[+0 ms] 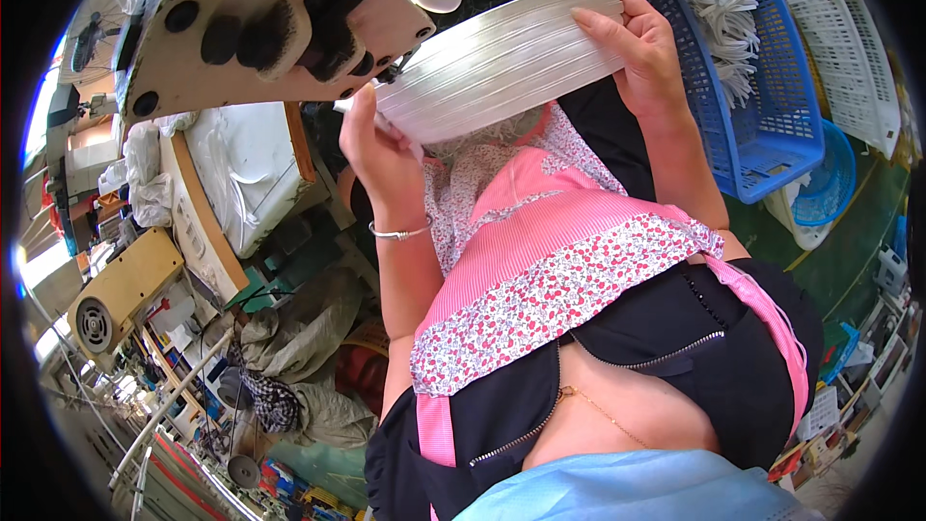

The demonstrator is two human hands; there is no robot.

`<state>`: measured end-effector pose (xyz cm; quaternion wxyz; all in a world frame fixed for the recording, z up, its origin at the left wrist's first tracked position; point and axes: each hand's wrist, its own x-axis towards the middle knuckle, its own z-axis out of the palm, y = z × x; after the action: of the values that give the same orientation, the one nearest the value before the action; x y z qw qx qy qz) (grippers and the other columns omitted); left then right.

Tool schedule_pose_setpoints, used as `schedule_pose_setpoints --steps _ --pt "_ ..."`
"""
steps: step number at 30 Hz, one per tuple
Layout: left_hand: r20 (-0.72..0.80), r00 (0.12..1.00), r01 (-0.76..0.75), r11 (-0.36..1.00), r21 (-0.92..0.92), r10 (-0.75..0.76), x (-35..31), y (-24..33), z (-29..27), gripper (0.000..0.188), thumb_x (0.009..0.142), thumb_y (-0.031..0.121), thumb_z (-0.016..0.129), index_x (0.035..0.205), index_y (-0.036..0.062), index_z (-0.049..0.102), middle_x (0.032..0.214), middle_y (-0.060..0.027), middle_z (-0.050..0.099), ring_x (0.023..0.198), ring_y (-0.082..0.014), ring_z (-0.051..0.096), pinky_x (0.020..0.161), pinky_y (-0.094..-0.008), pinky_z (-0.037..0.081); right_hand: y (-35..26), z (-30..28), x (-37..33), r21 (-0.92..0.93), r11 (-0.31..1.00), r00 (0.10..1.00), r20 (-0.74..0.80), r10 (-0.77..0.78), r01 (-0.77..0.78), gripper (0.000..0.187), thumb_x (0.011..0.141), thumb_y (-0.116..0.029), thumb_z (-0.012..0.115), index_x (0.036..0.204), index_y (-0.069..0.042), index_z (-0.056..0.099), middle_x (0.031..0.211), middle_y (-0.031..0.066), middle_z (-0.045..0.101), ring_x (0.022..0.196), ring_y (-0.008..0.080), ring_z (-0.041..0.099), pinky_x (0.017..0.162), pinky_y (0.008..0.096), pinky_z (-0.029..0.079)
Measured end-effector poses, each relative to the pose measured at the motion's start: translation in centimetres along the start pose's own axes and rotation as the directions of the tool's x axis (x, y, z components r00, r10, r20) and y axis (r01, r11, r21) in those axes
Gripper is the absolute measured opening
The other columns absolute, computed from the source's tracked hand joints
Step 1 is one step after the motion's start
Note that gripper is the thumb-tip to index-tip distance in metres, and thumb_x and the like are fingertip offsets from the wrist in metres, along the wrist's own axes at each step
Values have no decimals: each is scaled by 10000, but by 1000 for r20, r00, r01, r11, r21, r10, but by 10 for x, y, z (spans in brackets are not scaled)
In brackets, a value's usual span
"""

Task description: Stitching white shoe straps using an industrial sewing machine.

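A wide, slightly bowed sheaf of glossy white strips (502, 63) stretches between my two hands, its strips lying edge to edge. My right hand (635, 46) pinches the far right end, with the thumb lying on top. At the other end, my left hand (379, 140) grips the sheaf, thumb raised, close under the head of the sewing machine (260, 24). The machine head hides part of the sheaf's left end, so I cannot tell whether they touch. Below the sheaf, a pink apron (540, 232) with a flowered print covers my lap.
A blue plastic basket (776, 150) to the right holds bundles of white strips (721, 24). Beyond it stand a white basket (849, 58) and a round blue basket (831, 178). On the left is a worktable (246, 159) with white strips, near a cream machine (125, 285).
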<state>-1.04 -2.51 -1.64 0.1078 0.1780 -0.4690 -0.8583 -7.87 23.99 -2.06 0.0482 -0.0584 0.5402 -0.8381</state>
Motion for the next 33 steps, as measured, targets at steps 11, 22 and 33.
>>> schedule_pose_setpoints --steps 11,22,33 --pt "-99 898 -379 868 322 429 12 2 8 139 934 115 584 807 59 603 786 -7 610 684 -74 580 594 -229 471 -10 23 -14 -195 976 995 5 -95 94 271 873 -93 699 1108 17 622 987 79 701 869 101 657 778 234 519" --pt "-216 893 -308 886 347 395 18 29 -27 192 932 134 628 760 58 589 746 -17 614 658 -87 565 607 -228 453 4 71 -23 -145 989 998 65 -6 15 240 891 -104 696 1084 25 636 951 82 709 833 91 665 722 235 538" --pt "-375 839 -255 894 369 394 14 44 -88 135 912 160 635 814 69 609 769 -34 624 650 -134 614 597 -267 505 44 127 -23 -95 988 980 150 132 -119 230 885 -183 710 1023 0 697 831 71 714 686 91 665 531 240 548"
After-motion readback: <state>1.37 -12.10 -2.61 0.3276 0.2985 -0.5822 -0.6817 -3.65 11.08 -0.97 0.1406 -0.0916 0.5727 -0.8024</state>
